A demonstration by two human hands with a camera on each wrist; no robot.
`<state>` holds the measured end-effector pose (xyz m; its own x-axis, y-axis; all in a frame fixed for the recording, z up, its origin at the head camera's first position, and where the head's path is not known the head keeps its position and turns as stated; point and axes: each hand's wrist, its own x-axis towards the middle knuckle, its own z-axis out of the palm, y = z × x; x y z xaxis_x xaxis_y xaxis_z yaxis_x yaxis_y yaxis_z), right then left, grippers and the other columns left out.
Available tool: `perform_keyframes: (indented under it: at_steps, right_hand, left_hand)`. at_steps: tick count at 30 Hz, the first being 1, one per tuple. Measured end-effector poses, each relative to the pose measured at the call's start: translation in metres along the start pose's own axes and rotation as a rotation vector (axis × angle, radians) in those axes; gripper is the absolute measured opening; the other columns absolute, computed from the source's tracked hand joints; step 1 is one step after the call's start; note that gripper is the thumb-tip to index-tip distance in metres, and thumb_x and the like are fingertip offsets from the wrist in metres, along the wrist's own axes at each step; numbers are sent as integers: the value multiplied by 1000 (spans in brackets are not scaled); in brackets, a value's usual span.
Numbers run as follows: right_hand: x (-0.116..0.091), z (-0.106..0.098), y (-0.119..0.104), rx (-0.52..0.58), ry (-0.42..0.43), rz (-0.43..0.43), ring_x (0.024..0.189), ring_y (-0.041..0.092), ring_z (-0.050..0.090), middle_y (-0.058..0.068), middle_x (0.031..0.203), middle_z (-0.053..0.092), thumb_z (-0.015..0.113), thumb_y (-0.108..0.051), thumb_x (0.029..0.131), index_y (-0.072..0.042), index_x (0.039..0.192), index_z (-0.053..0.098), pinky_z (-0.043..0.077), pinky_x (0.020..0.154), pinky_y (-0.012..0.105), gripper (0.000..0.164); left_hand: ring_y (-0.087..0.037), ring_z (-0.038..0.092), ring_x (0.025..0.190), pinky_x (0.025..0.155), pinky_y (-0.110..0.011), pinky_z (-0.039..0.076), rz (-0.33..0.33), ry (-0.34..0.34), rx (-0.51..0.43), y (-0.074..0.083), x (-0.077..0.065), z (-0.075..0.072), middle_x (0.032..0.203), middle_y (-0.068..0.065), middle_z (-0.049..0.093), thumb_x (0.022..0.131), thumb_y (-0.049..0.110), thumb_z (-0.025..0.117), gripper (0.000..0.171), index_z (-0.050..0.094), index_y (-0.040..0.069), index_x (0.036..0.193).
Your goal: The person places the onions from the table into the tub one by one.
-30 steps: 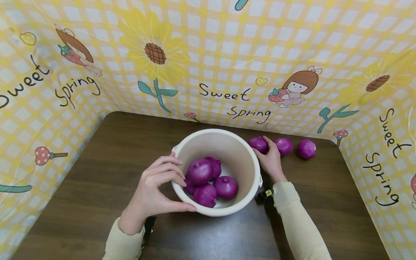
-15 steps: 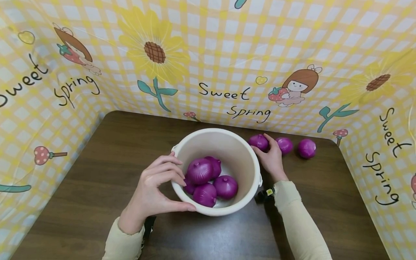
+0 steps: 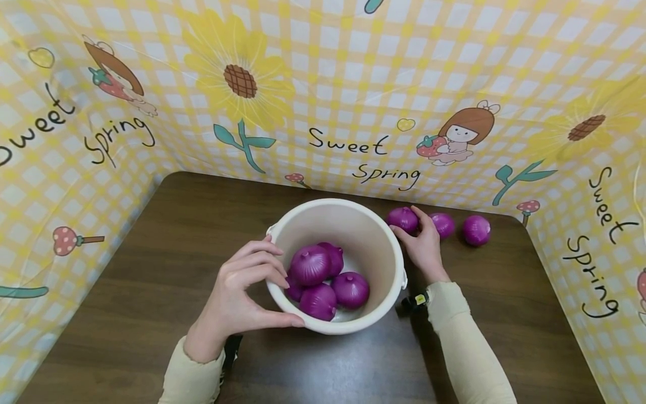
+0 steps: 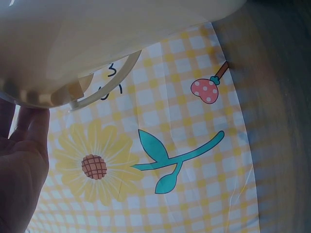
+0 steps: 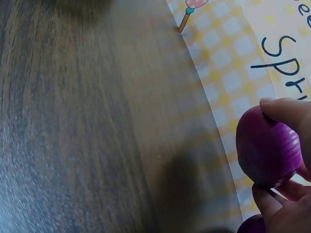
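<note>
A cream bucket point(image 3: 328, 221) stands on the table, with several purple onions point(image 3: 310, 266) lying inside. My left hand point(image 3: 247, 292) holds its rim at the left, thumb along the front and fingers at the side. The left wrist view shows the bucket's outer wall point(image 4: 97, 43) with fingers point(image 4: 36, 131) beneath its edge. To the right of the bucket, my right hand point(image 3: 421, 244) grips a purple onion point(image 3: 402, 220). In the right wrist view, thumb and fingers pinch this onion point(image 5: 267, 148) from opposite sides.
Two more onions lie at the back right: one point(image 3: 443, 225) partly behind my right hand, the other point(image 3: 476, 230) farther right. Checked cloth point(image 3: 353, 84) walls the brown table point(image 3: 126, 269) at the back and both sides. The bucket's handle point(image 4: 114, 85) hangs outside it.
My right hand and the onion it grips have shifted very slightly back and to the right. The left hand and bucket look practically unmoved.
</note>
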<state>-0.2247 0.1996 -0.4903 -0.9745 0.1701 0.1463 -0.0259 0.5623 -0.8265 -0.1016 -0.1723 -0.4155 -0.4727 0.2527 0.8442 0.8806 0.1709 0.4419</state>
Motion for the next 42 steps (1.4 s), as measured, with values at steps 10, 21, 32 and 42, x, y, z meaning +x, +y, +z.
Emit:
perform_keyframes:
  at_steps: [10,21,32,42]
  right_hand:
    - [-3,-2,-4,34,23,-1,129,32,53,19,146,49,84,-27,88,-8,151,47,47,108,46,76]
    - [-7,-6,-10,65,38,-6,130,30,52,18,148,48,85,-29,86,-9,151,47,48,108,44,78]
    - [-12,-11,-20,100,63,-38,131,26,51,15,148,51,87,-28,85,-11,151,48,48,107,43,79]
    - [-17,-16,-29,134,76,-45,131,26,52,16,146,52,88,-25,84,-9,150,48,47,109,42,79]
  left_hand:
    - [-28,60,99,114,-52,40,1,0,-6,0,0,0,80,0,67,62,52,96,49,69,14,77]
    - [-28,60,99,114,-53,40,0,0,-3,1,0,0,80,0,66,62,52,96,49,68,14,76]
    - [-28,60,99,114,-52,41,10,4,-4,1,1,0,80,0,66,63,51,96,49,68,14,76]
    - [-28,60,98,114,-53,40,9,4,-10,2,2,1,79,-1,66,63,51,96,48,68,14,76]
